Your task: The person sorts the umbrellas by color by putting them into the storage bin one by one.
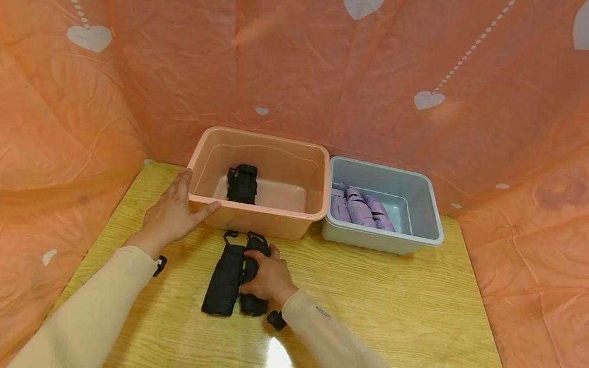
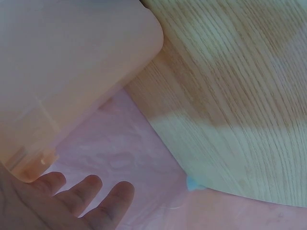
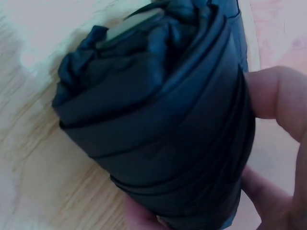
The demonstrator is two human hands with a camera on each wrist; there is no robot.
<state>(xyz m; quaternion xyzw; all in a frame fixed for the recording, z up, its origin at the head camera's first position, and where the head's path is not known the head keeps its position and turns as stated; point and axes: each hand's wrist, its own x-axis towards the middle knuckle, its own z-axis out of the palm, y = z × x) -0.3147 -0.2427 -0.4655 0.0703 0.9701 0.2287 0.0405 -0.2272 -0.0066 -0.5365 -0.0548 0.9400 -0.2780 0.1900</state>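
Note:
Two black folded umbrellas lie side by side on the wooden table in the head view. My right hand grips the right-hand umbrella round its middle; in the right wrist view its wrapped fabric fills the centre, with fingers on both sides. Just left of it rests the other umbrella. My left hand touches the front left corner of the orange bin, thumb along the rim, fingers at the outer side. One black umbrella is inside that bin. The left wrist view shows extended fingers by the bin's side.
A grey-blue bin with several purple folded umbrellas stands right of the orange bin, close against it. Behind and beside the wooden table hangs an orange sheet with white hearts.

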